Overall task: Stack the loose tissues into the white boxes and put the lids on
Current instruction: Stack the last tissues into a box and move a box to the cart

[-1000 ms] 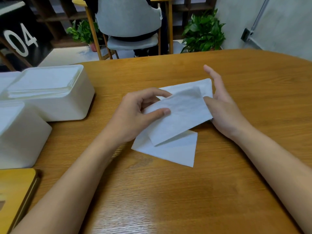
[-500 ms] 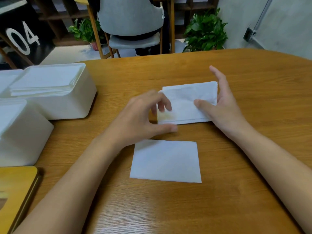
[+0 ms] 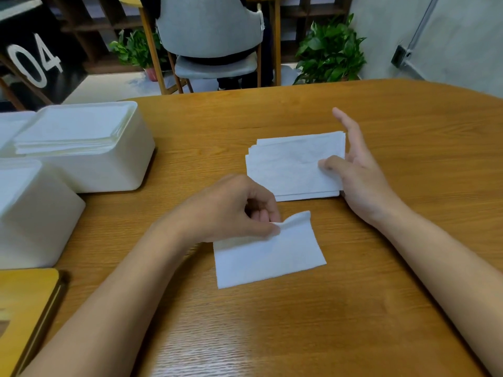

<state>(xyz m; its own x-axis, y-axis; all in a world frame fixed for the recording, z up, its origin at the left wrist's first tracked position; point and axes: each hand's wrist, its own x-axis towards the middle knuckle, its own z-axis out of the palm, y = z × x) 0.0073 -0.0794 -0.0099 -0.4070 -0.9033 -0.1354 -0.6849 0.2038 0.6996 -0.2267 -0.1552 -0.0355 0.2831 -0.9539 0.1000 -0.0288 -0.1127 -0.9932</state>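
Left hand [image 3: 231,210] pinched the far edge of a loose tissue [image 3: 269,257] on the table [image 3: 326,322] while the right hand [image 3: 359,180], fingers straight, steadied the tissue pile [image 3: 288,167] just beyond; gathering seemed underway, the sheet next needing square placement on that pile.

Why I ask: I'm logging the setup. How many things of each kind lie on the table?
Boxes: 2, back box and front box; a white shape at the left edge may be a third.
Tissue stacks: 2, boxed stack and table stack.
Single tissue: 1.
Lid: 1.
Total: 6.
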